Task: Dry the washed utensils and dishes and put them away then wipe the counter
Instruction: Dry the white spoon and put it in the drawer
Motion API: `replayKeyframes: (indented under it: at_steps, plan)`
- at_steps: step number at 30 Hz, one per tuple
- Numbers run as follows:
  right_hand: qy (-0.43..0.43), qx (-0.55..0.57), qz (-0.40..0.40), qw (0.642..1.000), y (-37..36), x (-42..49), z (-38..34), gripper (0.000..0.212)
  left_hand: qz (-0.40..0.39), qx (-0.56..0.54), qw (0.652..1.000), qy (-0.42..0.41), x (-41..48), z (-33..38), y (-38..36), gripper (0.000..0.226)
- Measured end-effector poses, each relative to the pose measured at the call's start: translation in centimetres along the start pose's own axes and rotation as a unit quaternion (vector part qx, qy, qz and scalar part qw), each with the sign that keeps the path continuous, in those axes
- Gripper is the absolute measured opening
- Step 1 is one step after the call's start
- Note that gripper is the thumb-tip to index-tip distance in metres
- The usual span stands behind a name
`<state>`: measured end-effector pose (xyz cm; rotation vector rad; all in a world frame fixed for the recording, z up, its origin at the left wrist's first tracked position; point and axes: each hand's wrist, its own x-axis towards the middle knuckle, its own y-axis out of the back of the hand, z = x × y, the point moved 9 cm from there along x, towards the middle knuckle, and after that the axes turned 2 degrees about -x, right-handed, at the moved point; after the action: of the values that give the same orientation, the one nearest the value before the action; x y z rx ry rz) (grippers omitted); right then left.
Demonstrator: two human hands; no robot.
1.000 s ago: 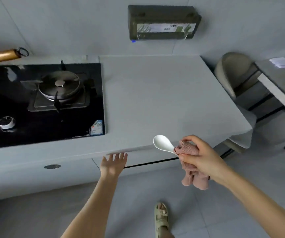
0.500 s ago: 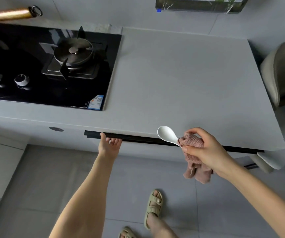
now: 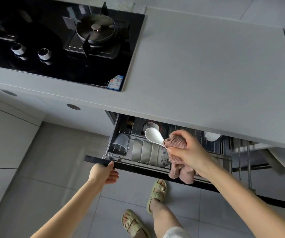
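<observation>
Grey counter (image 3: 206, 74) above both hands, wiping yet to come; beneath, open drawer (image 3: 138, 168) gripped at its front by left hand (image 3: 104, 174); white spoon (image 3: 152, 135) pinched with pink cloth (image 3: 176, 145) in right hand (image 3: 188, 152) — over racked bowls (image 3: 148, 152); seemingly dried, not yet stowed.

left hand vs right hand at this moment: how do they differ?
The left hand grips the drawer by its black front rail; the right hand pinches a pink cloth wrapped round the handle of a white spoon. The left hand sits at the drawer's front left end; the right hand hangs over the open drawer, above the bowls. Both have fingers curled on something.
</observation>
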<state>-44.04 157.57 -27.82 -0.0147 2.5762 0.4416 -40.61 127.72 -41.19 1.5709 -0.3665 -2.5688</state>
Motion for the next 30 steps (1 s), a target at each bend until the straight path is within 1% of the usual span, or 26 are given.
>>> replayKeyframes:
  at_steps: [2,3,4,6,7,8,10,11,12,14,15,18,20,22,23,24,26,28,29,30]
  plan:
    - [-0.008,0.005,-0.011,1.0,-1.6,-0.2,0.5,0.036,0.008,0.055,0.998,-0.003,-1.3,-1.5,0.9,0.037]
    - [-0.014,0.01,-0.017,1.0,-2.3,-0.2,0.8,0.036,0.004,0.088,0.996,0.014,-1.8,-2.2,1.3,0.04]
    - [-0.019,0.013,-0.022,0.999,-2.9,-0.3,1.0,0.036,-0.01,0.119,0.992,0.042,-2.3,-2.9,1.6,0.043]
    - [-0.024,0.016,-0.027,0.999,-4.1,-0.3,1.4,0.035,-0.06,0.137,0.985,0.087,-3.7,-3.1,1.5,0.046]
    - [-0.027,0.024,-0.03,0.999,-4.6,-0.4,1.5,0.035,-0.077,0.136,0.985,0.078,-4.3,-2.4,1.1,0.045]
    - [-0.032,0.037,-0.033,0.998,-5.1,-0.3,1.7,0.035,-0.081,0.126,0.988,0.047,-4.7,-1.1,0.6,0.043]
    - [-0.041,0.064,-0.04,0.996,-6.2,-0.3,2.0,0.035,-0.091,0.051,0.994,-0.029,-5.5,1.8,-1.4,0.035]
    - [-0.04,0.07,-0.042,0.996,-6.7,-0.3,2.1,0.035,-0.112,0.002,0.993,-0.048,-5.9,2.9,-2.7,0.031]
    - [-0.035,0.068,-0.042,0.996,-7.2,-0.3,2.0,0.035,-0.14,-0.041,0.988,-0.055,-6.1,3.7,-4.2,0.029]
    - [-0.022,0.049,-0.043,0.998,-7.9,-0.2,2.0,0.034,-0.176,-0.118,0.977,-0.034,-5.7,4.2,-6.8,0.026]
    - [-0.016,0.046,-0.044,0.998,-8.3,0.0,2.1,0.033,-0.174,-0.149,0.973,-0.021,-5.1,4.1,-7.7,0.022]
    - [-0.008,0.041,-0.053,0.998,-9.2,0.8,2.7,0.032,-0.117,-0.242,0.963,0.022,-3.2,3.4,-8.7,0.012]
    - [0.006,-0.008,-0.047,0.999,-9.5,1.7,3.3,0.034,-0.091,-0.289,0.952,0.043,-1.9,3.4,-8.5,0.011]
    - [0.016,-0.052,-0.025,0.998,-9.2,2.6,4.2,0.038,-0.054,-0.304,0.951,0.035,-0.2,3.9,-7.3,0.006]
    - [0.013,-0.062,-0.01,0.998,-8.8,3.0,4.7,0.04,-0.021,-0.289,0.957,0.016,0.8,4.3,-6.4,0.003]
    - [0.009,-0.065,0.002,0.998,-8.4,3.5,5.2,0.041,0.023,-0.243,0.97,-0.015,2.1,4.7,-5.2,0.009]
    - [-0.001,-0.052,0.017,0.998,-7.7,4.4,6.2,0.041,0.096,-0.089,0.988,-0.084,4.2,6.0,-3.7,0.015]
    - [-0.018,-0.035,0.018,0.999,-7.4,5.1,7.5,0.041,0.129,0.074,0.98,-0.136,6.1,7.5,-4.0,0.017]
    - [-0.027,-0.023,0.017,0.999,-7.5,5.4,8.3,0.04,0.136,0.13,0.97,-0.153,7.2,8.1,-4.4,0.02]
    - [-0.035,-0.01,0.016,0.999,-7.6,5.8,9.1,0.04,0.142,0.162,0.963,-0.162,8.1,8.7,-4.8,0.021]
